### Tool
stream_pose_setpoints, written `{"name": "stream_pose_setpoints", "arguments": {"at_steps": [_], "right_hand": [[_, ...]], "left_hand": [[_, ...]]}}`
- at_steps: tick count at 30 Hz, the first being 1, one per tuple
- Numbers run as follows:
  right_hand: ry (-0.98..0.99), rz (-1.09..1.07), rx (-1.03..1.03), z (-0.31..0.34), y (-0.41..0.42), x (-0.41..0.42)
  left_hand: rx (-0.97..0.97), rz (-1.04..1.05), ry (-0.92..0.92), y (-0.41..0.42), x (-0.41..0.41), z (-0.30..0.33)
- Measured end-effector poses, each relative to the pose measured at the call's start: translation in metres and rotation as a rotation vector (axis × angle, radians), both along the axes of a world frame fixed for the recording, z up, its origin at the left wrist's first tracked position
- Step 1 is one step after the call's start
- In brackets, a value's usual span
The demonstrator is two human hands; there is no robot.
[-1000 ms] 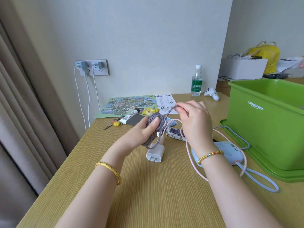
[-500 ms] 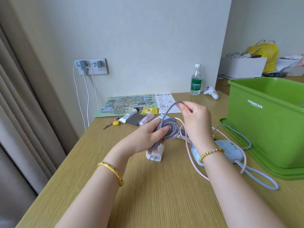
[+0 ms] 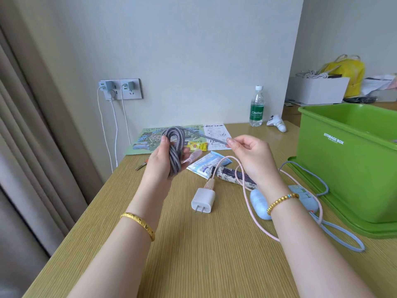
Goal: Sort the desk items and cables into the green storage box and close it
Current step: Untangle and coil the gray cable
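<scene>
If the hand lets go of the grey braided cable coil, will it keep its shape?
Probably not: nothing ties the grey cable coil; only the left hand grips it. It seems floppy, since the tail sags slightly toward the right hand. Likely light.

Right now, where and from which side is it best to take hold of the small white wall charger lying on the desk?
Probably pinch the small white wall charger across its two flat side faces, coming from above. It lies flat, prongs toward the camera and the pink cable plugged into its far end, so both ends are taken.
</scene>
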State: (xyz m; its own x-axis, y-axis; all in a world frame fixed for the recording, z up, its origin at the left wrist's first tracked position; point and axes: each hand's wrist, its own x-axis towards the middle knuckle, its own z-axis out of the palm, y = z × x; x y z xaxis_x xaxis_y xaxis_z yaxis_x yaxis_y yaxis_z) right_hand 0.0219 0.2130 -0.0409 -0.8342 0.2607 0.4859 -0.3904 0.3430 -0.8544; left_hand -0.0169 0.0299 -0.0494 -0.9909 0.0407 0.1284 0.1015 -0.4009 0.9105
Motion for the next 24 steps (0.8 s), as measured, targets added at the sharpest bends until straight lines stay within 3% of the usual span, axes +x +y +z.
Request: {"name": "stream_pose_setpoints", "arguments": {"at_steps": [7, 11, 17, 24], "right_hand": [[-0.265, 0.26, 0.336, -0.013, -0.014, -0.003], [-0.334, 0.275, 0.496, -0.022, -0.025, -0.005], [-0.392, 0.304, 0.497, -0.027, -0.03, -0.004], [-0.356, 0.182, 0.742, -0.033, -0.028, -0.005]], "left_hand": [[0.278, -0.036, -0.055, 0.006, 0.006, 0.003], [0.252, -0.12, 0.006, 0.015, 0.01, 0.001], [0.134, -0.154, 0.036, 0.018, 0.008, 0.0], [0.201, 0.04, -0.045, 0.008, -0.003, 0.002]]}}
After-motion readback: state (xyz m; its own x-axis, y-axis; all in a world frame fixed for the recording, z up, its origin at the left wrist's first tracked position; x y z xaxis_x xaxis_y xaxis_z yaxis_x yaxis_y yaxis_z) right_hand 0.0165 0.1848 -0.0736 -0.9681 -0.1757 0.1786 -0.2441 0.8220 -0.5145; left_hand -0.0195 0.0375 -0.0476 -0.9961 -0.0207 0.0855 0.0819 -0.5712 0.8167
